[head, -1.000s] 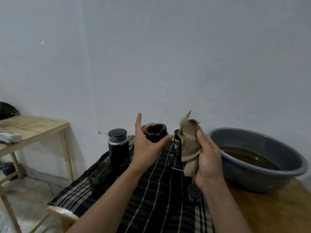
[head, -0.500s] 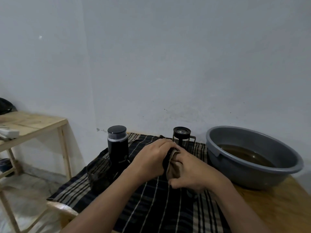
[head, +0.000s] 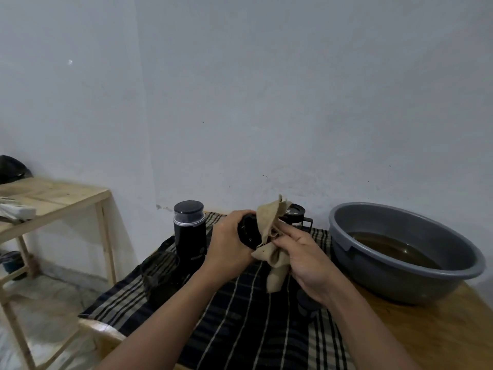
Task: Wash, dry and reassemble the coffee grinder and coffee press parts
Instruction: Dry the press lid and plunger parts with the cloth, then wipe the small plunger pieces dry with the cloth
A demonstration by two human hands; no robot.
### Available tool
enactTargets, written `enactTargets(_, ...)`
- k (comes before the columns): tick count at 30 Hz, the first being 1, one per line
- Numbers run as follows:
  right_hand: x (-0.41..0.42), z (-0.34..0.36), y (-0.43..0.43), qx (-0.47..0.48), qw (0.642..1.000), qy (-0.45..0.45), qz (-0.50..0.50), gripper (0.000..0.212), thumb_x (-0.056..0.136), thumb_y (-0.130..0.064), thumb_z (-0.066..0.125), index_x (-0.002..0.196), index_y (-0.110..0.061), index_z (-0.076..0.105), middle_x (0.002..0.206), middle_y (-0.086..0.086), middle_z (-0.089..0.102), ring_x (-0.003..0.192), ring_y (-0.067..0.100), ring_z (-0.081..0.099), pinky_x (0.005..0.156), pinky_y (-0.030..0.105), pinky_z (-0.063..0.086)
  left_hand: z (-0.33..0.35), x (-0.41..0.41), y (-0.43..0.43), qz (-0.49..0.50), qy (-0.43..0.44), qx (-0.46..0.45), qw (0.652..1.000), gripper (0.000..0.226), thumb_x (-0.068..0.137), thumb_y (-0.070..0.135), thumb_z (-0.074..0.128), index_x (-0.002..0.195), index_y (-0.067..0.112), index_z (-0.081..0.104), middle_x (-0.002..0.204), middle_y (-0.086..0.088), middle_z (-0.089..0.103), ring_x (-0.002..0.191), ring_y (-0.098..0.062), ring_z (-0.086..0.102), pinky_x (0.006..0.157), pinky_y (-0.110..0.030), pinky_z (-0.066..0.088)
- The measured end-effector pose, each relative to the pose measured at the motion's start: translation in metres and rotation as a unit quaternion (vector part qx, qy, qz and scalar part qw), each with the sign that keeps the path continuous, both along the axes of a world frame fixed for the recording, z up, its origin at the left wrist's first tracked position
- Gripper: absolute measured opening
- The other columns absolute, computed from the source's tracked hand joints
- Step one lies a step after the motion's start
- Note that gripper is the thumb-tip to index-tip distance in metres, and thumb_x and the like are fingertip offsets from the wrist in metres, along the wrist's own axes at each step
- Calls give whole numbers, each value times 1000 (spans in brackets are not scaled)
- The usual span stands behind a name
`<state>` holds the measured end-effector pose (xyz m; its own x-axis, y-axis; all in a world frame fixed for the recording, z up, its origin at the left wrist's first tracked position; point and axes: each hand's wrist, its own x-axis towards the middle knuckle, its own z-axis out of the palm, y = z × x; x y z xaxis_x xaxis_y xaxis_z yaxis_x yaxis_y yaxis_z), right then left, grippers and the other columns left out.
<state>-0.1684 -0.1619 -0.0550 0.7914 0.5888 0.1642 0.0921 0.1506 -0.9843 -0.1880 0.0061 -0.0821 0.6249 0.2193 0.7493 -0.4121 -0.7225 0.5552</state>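
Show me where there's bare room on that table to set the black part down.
The striped cloth is bare in front, between the forearms and toward its near edge. Bare wood lies in front of the grey basin. It is crowded behind: grinder, glass cup, coffee press.

Left hand (head: pixel 229 244): wrapped around a round black plastic part (head: pixel 249 234), held above the cloth. Right hand (head: pixel 306 263): gripping a crumpled beige rag (head: pixel 272 236) pressed against that part. Tall black cylindrical coffee grinder (head: pixel 189 233), upright on a black striped cloth (head: pixel 240 316). Glass coffee press in a black frame (head: pixel 296 217), partly hidden behind the rag. Grey round plastic basin (head: pixel 344 236) of brown water, on a wooden table (head: pixel 453 329). Light wooden shelf (head: pixel 58 193), far left.
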Motion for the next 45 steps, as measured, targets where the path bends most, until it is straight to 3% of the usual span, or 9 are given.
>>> enactTargets(7,17,-8,-14,-57,981,-35,-184,26,104,-15,48,101,-22,73,76,-5,70,85,21,67,93,57,54,-43,-17,15,47,195,-8,980,70,57,54,93,116,29,64,106,10,53,100,-8,56,91,-23,47)
enactTargets(12,24,-10,-38,-45,970,5,-239,26,105,-13,47,123,-8,65,95,8,65,83,22,64,69,40,61,-70,-16,20,60,296,-5,953,75,62,51,92,123,20,61,115,3,57,106,-14,57,89,-23,47)
enactTargets(16,18,-13,-60,-69,966,12,-250,20,102,-13,48,96,-8,67,79,11,64,70,26,60,58,37,52,-76,-12,20,60,321,14,945,81,61,56,90,126,20,61,117,3,60,113,-17,61,96,-31,52)
enactTargets(20,6,-17,-81,-114,966,-2,-233,30,99,-8,47,73,-12,61,58,2,62,55,18,56,54,35,47,-60,-23,9,176,340,166,909,104,62,85,68,146,28,45,136,3,48,129,-23,45,105,-46,42)
enactTargets(24,2,-25,-99,-207,951,-54,-222,32,96,-8,50,65,-12,57,61,4,56,62,18,53,61,34,43,-48,-32,-31,70,71,156,983,70,74,72,67,125,24,63,101,9,55,94,-11,53,82,-36,51)
enactTargets(28,-6,-33,-106,-314,926,-130,-165,32,94,-6,52,65,-16,59,68,-2,60,59,9,57,56,20,43,-52,-27,-85,-16,277,148,949,89,63,82,71,132,29,56,114,14,60,102,-5,58,91,-31,54)
enactTargets(31,-11,-47,-106,-420,874,-208,-127,30,93,-11,54,64,-20,55,89,-3,53,74,12,54,65,29,45,-66,-13,-102,-44,361,95,927,77,56,75,81,114,27,65,105,10,70,96,-10,67,82,-38,59)
enactTargets(38,-26,-56,-105,-511,776,-352,-113,16,87,-45,55,78,-33,50,95,-10,40,73,6,48,57,23,35,-66,-7,-107,8,267,98,959,21,78,35,74,95,22,74,87,0,75,85,-21,70,71,-35,54)
enactTargets(45,-24,-51,-98,-318,898,-281,-116,30,99,-26,59,71,-37,60,92,-11,48,80,4,54,74,30,49,-48,1,-96,1,162,158,974,17,82,31,73,96,21,75,85,5,73,82,-17,67,70,-32,51)
